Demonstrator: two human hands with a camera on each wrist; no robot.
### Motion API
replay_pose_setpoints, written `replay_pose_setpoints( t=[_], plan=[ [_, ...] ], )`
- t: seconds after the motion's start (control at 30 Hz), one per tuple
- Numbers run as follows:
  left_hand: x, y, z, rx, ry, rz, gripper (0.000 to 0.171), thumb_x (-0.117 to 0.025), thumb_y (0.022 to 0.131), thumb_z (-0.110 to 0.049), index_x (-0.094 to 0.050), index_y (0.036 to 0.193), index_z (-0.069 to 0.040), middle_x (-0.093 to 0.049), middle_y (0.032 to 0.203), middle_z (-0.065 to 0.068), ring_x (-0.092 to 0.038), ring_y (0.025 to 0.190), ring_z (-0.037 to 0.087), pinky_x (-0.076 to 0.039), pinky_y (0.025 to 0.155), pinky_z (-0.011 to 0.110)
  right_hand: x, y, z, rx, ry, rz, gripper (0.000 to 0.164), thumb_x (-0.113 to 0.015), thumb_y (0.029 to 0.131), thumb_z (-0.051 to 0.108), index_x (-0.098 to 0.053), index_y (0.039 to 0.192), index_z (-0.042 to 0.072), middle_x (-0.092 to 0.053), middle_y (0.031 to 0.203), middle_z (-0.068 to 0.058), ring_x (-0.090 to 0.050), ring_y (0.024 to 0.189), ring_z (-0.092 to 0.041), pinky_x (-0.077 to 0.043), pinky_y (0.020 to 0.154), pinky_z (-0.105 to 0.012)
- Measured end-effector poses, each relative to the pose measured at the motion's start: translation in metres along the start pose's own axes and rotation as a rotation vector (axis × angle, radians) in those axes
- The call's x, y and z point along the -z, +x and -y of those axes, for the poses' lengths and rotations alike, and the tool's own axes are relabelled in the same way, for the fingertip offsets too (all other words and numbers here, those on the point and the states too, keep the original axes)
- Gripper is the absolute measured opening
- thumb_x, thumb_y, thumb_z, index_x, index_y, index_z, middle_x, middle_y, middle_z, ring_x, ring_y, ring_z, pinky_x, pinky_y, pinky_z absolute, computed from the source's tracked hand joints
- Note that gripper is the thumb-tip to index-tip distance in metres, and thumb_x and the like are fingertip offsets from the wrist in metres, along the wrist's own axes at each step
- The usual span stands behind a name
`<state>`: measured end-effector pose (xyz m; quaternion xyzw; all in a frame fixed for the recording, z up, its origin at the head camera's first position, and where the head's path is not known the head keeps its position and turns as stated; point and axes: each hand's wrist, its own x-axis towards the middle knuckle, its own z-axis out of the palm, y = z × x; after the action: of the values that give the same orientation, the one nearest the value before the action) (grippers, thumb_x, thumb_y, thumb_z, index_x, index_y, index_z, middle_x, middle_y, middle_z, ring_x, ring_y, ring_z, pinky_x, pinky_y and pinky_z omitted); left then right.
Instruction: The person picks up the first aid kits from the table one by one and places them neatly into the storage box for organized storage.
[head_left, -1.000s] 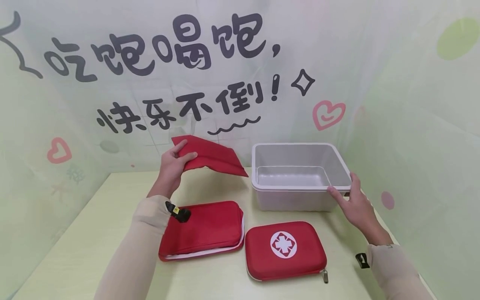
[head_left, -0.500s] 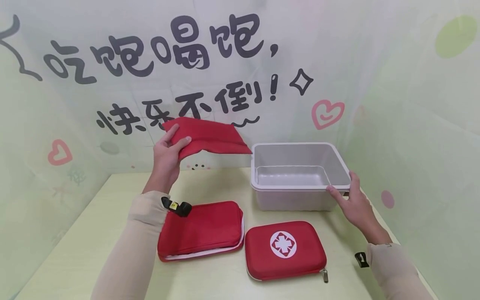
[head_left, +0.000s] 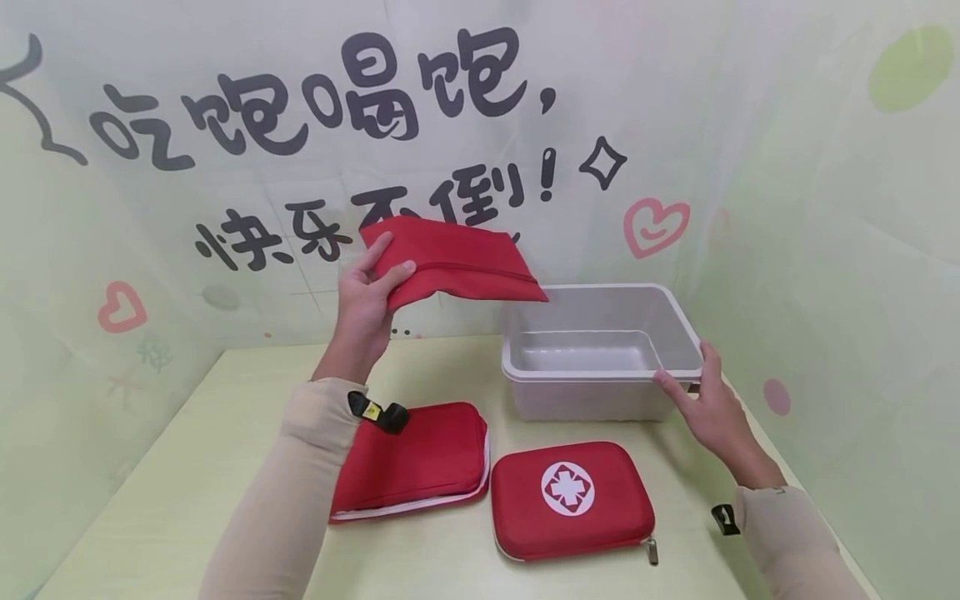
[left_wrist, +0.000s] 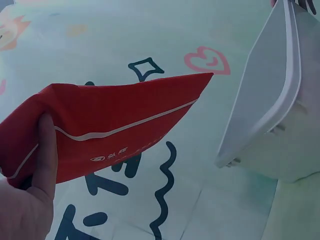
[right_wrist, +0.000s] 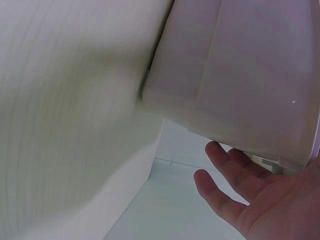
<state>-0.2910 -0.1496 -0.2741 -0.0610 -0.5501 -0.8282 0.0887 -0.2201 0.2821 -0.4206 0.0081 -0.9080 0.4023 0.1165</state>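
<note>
My left hand (head_left: 364, 293) pinches one end of a flat red fabric pouch (head_left: 465, 258), raised above the table and tilted. In the left wrist view, the pouch (left_wrist: 125, 115) shows a pale line along it and small white print. Its free corner overlaps the back left rim of a grey plastic bin (head_left: 592, 398). My right hand (head_left: 712, 408) holds the bin's front right corner, thumb on the rim and fingers round the side. In the right wrist view, some fingers (right_wrist: 235, 172) stick out below the bin's wall.
A closed red first-aid case (head_left: 573, 504) with a white cross emblem lies in front of the bin. Left of it lies another red zip case (head_left: 420, 454) with white edging, partly hidden by my left sleeve. A printed wall sheet (head_left: 450, 83) stands behind.
My left hand has lifted the red pouch higher, then carried it right until it overlaps the bin's back left corner. The right hand and the bin have stayed put.
</note>
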Motion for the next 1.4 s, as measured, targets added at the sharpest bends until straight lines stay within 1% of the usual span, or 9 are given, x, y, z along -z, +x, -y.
replay_pose_setpoints(
  t=[0.27,0.47,0.63,0.8,0.9,1.13,1.3,1.4],
  plan=[
    [-0.024,0.000,0.010,0.016,0.034,0.031,0.062,-0.072,0.091,-0.010,-0.050,0.148,-0.021,-0.045,0.143,0.009,-0.049,0.127,0.026,-0.056,0.088,0.027,0.002,-0.001,0.001,-0.009,-0.001,0.009,0.088,-0.053,0.099,0.051,0.001,0.159,0.015,-0.051,0.128,-0.027,-0.054,0.110,-0.042,-0.044,0.076,-0.045],
    [-0.041,0.002,0.025,0.027,0.051,0.055,0.061,-0.072,0.091,-0.010,-0.050,0.148,-0.020,-0.048,0.140,0.009,-0.051,0.127,0.027,-0.056,0.088,0.029,0.003,-0.002,0.001,-0.006,-0.007,0.007,0.087,-0.053,0.100,0.050,0.000,0.158,0.013,-0.052,0.126,-0.028,-0.055,0.109,-0.042,-0.044,0.074,-0.042],
    [-0.056,0.000,0.038,0.054,0.083,0.075,0.060,-0.073,0.091,-0.011,-0.052,0.146,-0.021,-0.051,0.138,0.008,-0.053,0.124,0.025,-0.056,0.089,0.030,0.004,-0.002,0.000,-0.001,-0.003,0.000,0.086,-0.054,0.100,0.049,-0.002,0.158,0.013,-0.054,0.124,-0.028,-0.056,0.108,-0.042,-0.044,0.073,-0.041],
    [-0.068,-0.001,0.049,0.070,0.099,0.115,0.059,-0.072,0.091,-0.009,-0.053,0.146,-0.021,-0.054,0.135,0.009,-0.058,0.118,0.024,-0.056,0.088,0.028,0.003,-0.001,0.000,0.012,0.005,0.006,0.085,-0.054,0.100,0.047,-0.002,0.158,0.012,-0.053,0.126,-0.028,-0.056,0.109,-0.042,-0.045,0.074,-0.040],
    [-0.074,-0.003,0.055,0.081,0.113,0.128,0.059,-0.072,0.091,-0.008,-0.053,0.146,-0.021,-0.055,0.133,0.009,-0.059,0.117,0.023,-0.056,0.088,0.028,0.003,-0.001,0.000,0.015,0.006,0.012,0.085,-0.054,0.100,0.047,-0.002,0.157,0.012,-0.052,0.127,-0.028,-0.056,0.109,-0.042,-0.046,0.074,-0.040],
    [-0.089,-0.004,0.070,0.119,0.139,0.129,0.059,-0.073,0.090,-0.010,-0.055,0.145,-0.023,-0.055,0.134,0.005,-0.057,0.120,0.021,-0.055,0.090,0.030,0.003,0.000,0.000,-0.001,0.001,0.026,0.085,-0.053,0.100,0.049,-0.001,0.158,0.015,-0.051,0.130,-0.028,-0.056,0.112,-0.043,-0.046,0.075,-0.042],
    [-0.101,-0.006,0.078,0.123,0.151,0.136,0.059,-0.072,0.090,-0.009,-0.055,0.145,-0.022,-0.056,0.133,0.005,-0.057,0.120,0.021,-0.055,0.091,0.030,0.003,0.000,0.001,-0.008,0.014,0.034,0.085,-0.053,0.100,0.049,-0.001,0.158,0.016,-0.049,0.134,-0.028,-0.054,0.114,-0.044,-0.047,0.078,-0.046],
    [-0.107,-0.007,0.083,0.134,0.185,0.144,0.060,-0.073,0.090,-0.010,-0.054,0.145,-0.023,-0.056,0.133,0.005,-0.057,0.119,0.021,-0.055,0.091,0.030,0.002,0.001,0.002,-0.013,0.022,0.039,0.085,-0.053,0.099,0.049,-0.001,0.158,0.017,-0.047,0.135,-0.028,-0.053,0.115,-0.044,-0.047,0.079,-0.048]
  ],
)
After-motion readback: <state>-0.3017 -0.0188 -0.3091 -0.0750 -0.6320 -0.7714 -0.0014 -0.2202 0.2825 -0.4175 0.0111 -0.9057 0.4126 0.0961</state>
